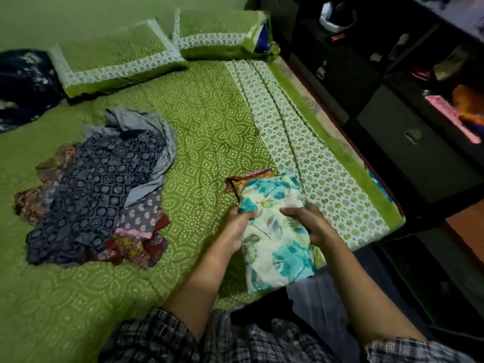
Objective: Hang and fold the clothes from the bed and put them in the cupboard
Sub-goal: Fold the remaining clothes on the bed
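Holding entry: folded floral garment (277, 244), cream with teal leaves. The left hand (237, 226) is curled round its left edge and the right hand (306, 222) round its right edge, fingers tucked underneath.

Position: it lies on the bed (209, 127), with its near end hanging over the mattress edge. A red-and-yellow printed garment (251, 180) sits directly beneath its far end.

Risks, as judged:
- Lifted by the edges alone, the middle may sag and the folds may open.
- The printed garment beneath may slide out or be left behind if the fingers miss it.
- The overhanging end may drag on the mattress edge.

Surroundings, placed from the floral garment:
- Left: a pile of unfolded clothes (97, 189), dark blue print uppermost, well apart.
- Beyond: two green pillows (112, 61), with a dark cloth (23, 85) at the far left.
- Right: a dark cupboard unit (392, 100) with drawers and cluttered shelves; the room is dim.
- Beneath: a green dotted bedspread, lightly creased.
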A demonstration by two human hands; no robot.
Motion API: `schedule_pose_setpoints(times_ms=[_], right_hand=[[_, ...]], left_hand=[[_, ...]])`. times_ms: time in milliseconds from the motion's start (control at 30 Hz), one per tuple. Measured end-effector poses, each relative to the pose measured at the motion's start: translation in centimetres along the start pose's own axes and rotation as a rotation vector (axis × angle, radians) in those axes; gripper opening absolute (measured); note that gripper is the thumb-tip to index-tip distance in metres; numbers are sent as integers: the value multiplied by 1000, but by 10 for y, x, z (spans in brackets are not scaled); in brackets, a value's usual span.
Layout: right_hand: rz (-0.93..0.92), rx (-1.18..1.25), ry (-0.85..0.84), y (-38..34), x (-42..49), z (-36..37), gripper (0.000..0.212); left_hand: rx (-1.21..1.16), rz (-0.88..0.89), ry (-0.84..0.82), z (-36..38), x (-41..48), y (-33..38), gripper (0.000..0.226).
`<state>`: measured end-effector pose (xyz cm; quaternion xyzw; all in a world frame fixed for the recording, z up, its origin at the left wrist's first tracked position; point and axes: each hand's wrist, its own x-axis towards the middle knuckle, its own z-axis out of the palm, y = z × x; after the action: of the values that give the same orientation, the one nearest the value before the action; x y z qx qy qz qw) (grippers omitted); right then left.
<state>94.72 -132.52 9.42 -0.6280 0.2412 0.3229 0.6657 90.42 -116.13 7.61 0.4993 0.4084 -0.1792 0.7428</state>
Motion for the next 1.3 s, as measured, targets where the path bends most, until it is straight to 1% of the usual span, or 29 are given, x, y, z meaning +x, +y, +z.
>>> schedule_pose_setpoints(times_ms=[67,100,200,267,300,367,400,467,533,600,667,733,800,900,1000,1200,1300], right_hand=[[18,-61,-14,-11,21,-9,48],[20,-83,-25,-15,30,-11,47],[-15,-128,-86,-36,61,-17,41],[-33,-198,-127,-50,82,-20,34],[-34,-245,-149,-56,95,-21,37],[-59,-378,-165,-62,112,-23,54],[-67,-460,-191,-63,122,-23,61],[-23,-521,-209,-63,128,-24,63],[65,-468,-242,-58,132,-22,64],[156,-420,-289,-53,134,-17,62],[202,-392,-311,-46,133,-7,56],[216,-352,-343,-42,130,4,53],[223,-300,-384,-42,126,17,55],[238,-197,-408,-42,124,32,59],[242,-146,-433,-41,118,52,60],[241,-165,-510,-28,107,94,61],[246,-194,-516,-13,98,126,62]], left_hand=[[-34,-15,76,16,13,1,50],[-56,-15,87,21,17,4,45],[-101,50,137,37,32,16,32],[-86,104,193,44,46,22,38],[-74,122,220,47,53,27,46],[-10,106,232,50,58,31,62],[6,77,248,50,63,32,64],[-13,45,249,52,65,30,53],[-51,46,199,52,69,27,47],[-66,31,203,56,69,20,50],[-129,14,215,56,70,13,54],[-190,20,230,57,68,14,55],[-235,35,246,55,64,19,54],[-329,84,258,46,58,27,55],[-391,127,293,32,48,33,53],[-442,177,354,-7,31,37,51],[-457,194,373,-44,23,30,52]])
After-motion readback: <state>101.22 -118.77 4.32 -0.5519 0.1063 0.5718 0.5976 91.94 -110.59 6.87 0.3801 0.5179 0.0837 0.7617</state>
